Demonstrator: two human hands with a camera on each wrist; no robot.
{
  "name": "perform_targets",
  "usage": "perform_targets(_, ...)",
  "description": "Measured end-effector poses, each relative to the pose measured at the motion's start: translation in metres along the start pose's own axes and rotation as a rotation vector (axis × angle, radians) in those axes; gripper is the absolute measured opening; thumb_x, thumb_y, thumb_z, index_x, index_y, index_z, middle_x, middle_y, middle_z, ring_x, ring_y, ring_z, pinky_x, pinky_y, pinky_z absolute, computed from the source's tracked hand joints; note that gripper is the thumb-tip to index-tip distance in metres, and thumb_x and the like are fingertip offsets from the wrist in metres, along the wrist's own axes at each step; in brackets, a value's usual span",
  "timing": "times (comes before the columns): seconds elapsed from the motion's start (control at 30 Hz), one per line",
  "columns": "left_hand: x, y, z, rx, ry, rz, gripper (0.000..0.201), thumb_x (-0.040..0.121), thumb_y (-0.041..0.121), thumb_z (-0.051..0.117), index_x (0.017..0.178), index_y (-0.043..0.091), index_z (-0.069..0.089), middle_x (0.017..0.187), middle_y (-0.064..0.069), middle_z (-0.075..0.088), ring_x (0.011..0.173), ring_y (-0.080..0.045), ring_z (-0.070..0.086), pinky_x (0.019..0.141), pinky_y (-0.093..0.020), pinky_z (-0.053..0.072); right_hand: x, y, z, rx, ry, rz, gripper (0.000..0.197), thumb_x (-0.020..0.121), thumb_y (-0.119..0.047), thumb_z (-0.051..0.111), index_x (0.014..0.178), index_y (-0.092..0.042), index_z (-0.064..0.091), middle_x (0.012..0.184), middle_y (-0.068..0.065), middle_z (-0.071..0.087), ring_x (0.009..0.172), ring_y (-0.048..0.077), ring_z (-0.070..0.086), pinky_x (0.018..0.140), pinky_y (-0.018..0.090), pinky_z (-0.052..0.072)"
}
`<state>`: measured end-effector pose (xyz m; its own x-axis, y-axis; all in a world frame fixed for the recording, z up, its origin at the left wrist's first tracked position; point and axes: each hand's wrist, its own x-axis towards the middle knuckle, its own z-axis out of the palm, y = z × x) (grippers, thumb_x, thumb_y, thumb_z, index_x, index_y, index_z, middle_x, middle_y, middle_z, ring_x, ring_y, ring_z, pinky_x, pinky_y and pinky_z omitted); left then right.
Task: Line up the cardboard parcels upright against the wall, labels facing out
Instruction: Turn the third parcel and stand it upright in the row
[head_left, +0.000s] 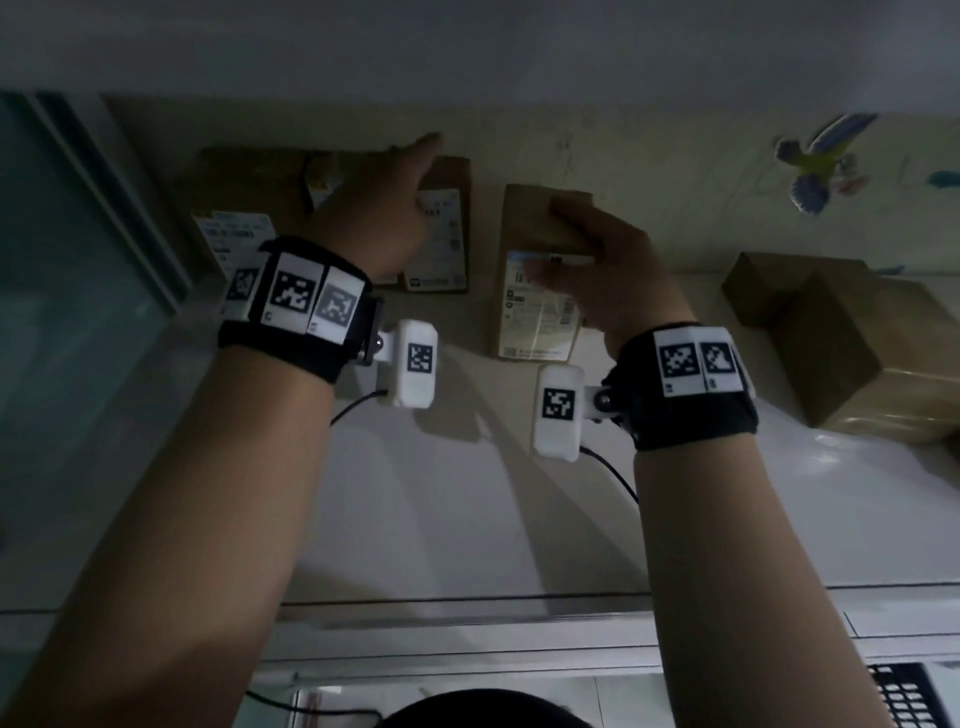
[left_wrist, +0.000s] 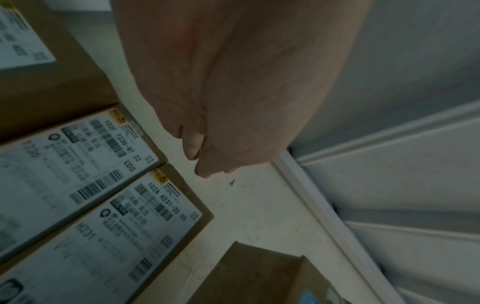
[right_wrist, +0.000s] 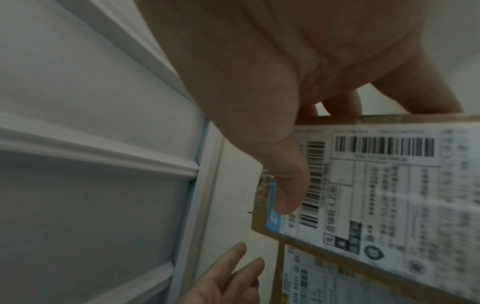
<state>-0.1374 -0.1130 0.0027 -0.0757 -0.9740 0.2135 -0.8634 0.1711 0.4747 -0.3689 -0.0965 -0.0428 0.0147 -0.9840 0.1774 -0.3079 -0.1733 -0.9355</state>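
Observation:
Several brown cardboard parcels with white labels stand upright against the cream wall (head_left: 649, 156). The leftmost parcel (head_left: 228, 218) and the H231 parcel (head_left: 441, 239) face out; one between them is mostly hidden behind my left hand (head_left: 410, 156). That hand reaches over them toward the wall with straight fingers and holds nothing; the left wrist view shows it (left_wrist: 207, 164) empty above the T236 parcel (left_wrist: 64, 164) and the H231 parcel (left_wrist: 130, 236). My right hand (head_left: 587, 244) grips the top of another labelled parcel (head_left: 540, 312), thumb on its label (right_wrist: 389, 185), fingers behind.
Two larger plain brown boxes (head_left: 841, 343) sit to the right on the white surface (head_left: 467, 519). A glass pane with a pale frame (head_left: 78, 234) bounds the left side. A bird sticker (head_left: 821, 161) is on the wall. The surface's front edge (head_left: 467, 600) runs across below my wrists.

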Motion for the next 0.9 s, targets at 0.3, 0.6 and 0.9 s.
perform_targets(0.3,0.02,-0.008,0.013,0.216,0.018,0.038,0.059,0.099,0.005,0.05,0.157,0.012,0.041,0.151,-0.023,0.052,0.139,-0.044,0.05,0.113,-0.053,0.045,0.023,0.0,0.01,-0.08,0.024,-0.038,0.07,0.081,-0.024,0.088,0.146,-0.026,0.06,0.128,-0.001,0.07,0.098,0.012,0.066,0.061,0.014,0.045)
perform_targets(0.6,0.024,-0.007,0.008,0.275,0.065,0.064,0.037,0.1,0.01,0.047,0.13,0.004,0.067,0.133,-0.026,0.06,0.121,-0.044,0.06,0.098,-0.047,0.051,0.043,-0.005,0.026,-0.047,0.007,-0.02,0.073,0.08,-0.022,0.089,0.146,-0.027,0.06,0.128,-0.004,0.071,0.106,0.011,0.069,0.078,0.02,0.059)
perform_targets(0.9,0.017,-0.005,0.012,0.177,0.073,-0.013,0.035,0.097,0.028,0.06,0.127,0.011,0.067,0.13,-0.014,0.065,0.117,-0.034,0.063,0.089,-0.039,0.048,0.058,-0.001,0.037,-0.091,-0.009,-0.077,0.071,0.087,-0.022,0.084,0.15,-0.02,0.053,0.124,-0.003,0.064,0.088,0.011,0.065,0.056,0.011,0.046)
